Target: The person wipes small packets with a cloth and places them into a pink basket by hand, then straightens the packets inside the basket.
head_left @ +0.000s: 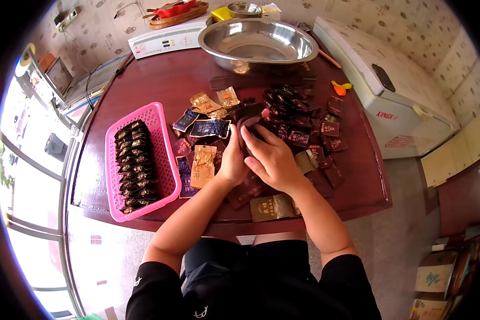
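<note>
- Here, left hand (233,161) and right hand (273,158): grip closed around dark wrappers (248,121).
- Pink basket (166,152) by worktop's (160,80) left edge.
- Steel basin (258,45) near its far edge.

There are one pink plastic basket (162,154), one smartphone (383,78), one chest freezer (397,121) and two steel bowls (258,45). The foil packets (210,128) overlap too much to count.
</note>
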Motion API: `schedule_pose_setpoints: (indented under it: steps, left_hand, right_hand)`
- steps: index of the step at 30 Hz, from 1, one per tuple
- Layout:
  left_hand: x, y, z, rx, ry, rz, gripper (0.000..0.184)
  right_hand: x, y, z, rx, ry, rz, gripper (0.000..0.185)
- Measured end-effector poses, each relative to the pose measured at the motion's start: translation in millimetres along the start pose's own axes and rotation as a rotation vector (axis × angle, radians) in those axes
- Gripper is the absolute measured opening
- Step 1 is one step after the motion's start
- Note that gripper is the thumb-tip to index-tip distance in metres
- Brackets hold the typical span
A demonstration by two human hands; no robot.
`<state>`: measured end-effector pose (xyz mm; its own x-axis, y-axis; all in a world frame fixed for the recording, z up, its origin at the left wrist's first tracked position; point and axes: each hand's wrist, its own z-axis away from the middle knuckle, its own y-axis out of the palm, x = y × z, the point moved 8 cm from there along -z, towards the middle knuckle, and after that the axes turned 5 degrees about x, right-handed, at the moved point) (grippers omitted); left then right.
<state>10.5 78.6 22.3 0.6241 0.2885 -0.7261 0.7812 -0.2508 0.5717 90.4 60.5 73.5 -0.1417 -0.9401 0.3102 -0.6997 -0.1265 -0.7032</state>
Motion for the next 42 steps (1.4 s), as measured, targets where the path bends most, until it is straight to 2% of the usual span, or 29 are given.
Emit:
schedule_pose_setpoints:
  steps: [1, 2, 3, 4, 5, 7, 11, 13, 14, 17, 21, 25, 27, 30, 32, 34, 35, 37, 38, 39, 40, 41, 42]
  left_hand:
    - [-5, 0, 2, -0.036, 0.003, -0.160, 0.064]
    - [-9, 3, 5, -0.031, -0.002, -0.162, 0.064]
    - [-14, 5, 8, -0.018, -0.010, -0.359, 0.063]
    - [-17, 6, 9, -0.005, -0.016, -0.556, 0.062]
    - [-18, 6, 9, -0.002, -0.016, -0.555, 0.062]
    - [-17, 3, 11, -0.003, -0.043, -0.742, 0.062]
    - [-16, 9, 16, 0.121, 0.057, -0.751, 0.063]
    - [-12, 4, 14, -0.102, -0.072, -0.605, 0.061]
    - [-5, 4, 14, -0.109, -0.057, -0.370, 0.053]
    - [22, -16, 16, -0.071, -0.072, -0.349, 0.047]
    - [17, -2, 17, 0.057, 0.042, -0.689, 0.040]
    - [20, 0, 18, 0.080, -0.016, -0.779, 0.038]
    - [22, 2, 19, 0.074, -0.071, -0.719, 0.039]
    - [28, -8, 15, -0.045, -0.172, -0.280, 0.035]
    - [14, -18, 7, -0.100, -0.092, -0.259, 0.032]
    - [-8, -15, 3, -0.181, -0.046, -0.269, 0.028]
    - [-10, -16, 6, -0.267, -0.143, -0.233, 0.028]
    - [-17, -13, 3, -0.145, 0.014, -0.431, 0.029]
    - [-17, -11, 4, -0.108, 0.073, -0.486, 0.029]
    - [-18, -10, 2, -0.178, 0.141, -0.445, 0.025]
    - [-18, -9, 3, -0.135, 0.128, -0.579, 0.023]
    - [-19, -9, 5, -0.094, 0.117, -0.713, 0.021]
    - [-17, -6, 8, -0.057, 0.026, -0.915, 0.014]
  right_hand:
    - [-2, 2, 1, -0.005, 0.004, 0.001, 0.055]
    - [2, 4, 1, 0.003, -0.055, 0.017, 0.061]
    - [5, 7, 1, 0.011, -0.115, 0.035, 0.069]
    - [-3, 16, 6, 0.030, -0.058, 0.032, 0.079]
    - [-4, 20, 8, 0.028, -0.056, 0.035, 0.079]
    - [-5, 21, 11, -0.025, -0.038, 0.109, 0.077]
    - [-6, 24, 14, -0.051, -0.001, 0.147, 0.080]
    - [-9, 19, 15, -0.104, 0.060, 0.173, 0.083]
    - [-12, 21, 17, -0.081, 0.096, 0.114, 0.086]
    - [-16, 10, 14, -0.200, 0.195, 0.044, 0.085]
    - [-33, 2, 20, -0.288, 0.278, -0.133, 0.082]
    - [-51, -7, 27, -0.348, 0.315, -0.222, 0.084]
    - [-56, -20, 27, -0.427, 0.339, -0.338, 0.085]
    - [-58, -32, 27, -0.510, 0.341, -0.464, 0.086]
    - [-50, -36, 26, -0.525, 0.302, -0.474, 0.089]
    - [-28, -27, 20, -0.261, 0.106, -0.262, 0.092]
    - [-18, -18, 16, -0.152, 0.030, -0.143, 0.091]
    - [0, 1, 7, 0.021, -0.126, 0.093, 0.086]
    - [2, 3, 8, 0.021, -0.125, 0.093, 0.086]
    - [-8, 10, 11, 0.100, 0.044, -0.107, 0.086]
    - [-19, 20, 15, 0.179, 0.215, -0.306, 0.085]
    - [-21, 22, 15, 0.181, 0.216, -0.305, 0.085]
    - [-25, 11, 15, 0.024, 0.219, -0.234, 0.086]
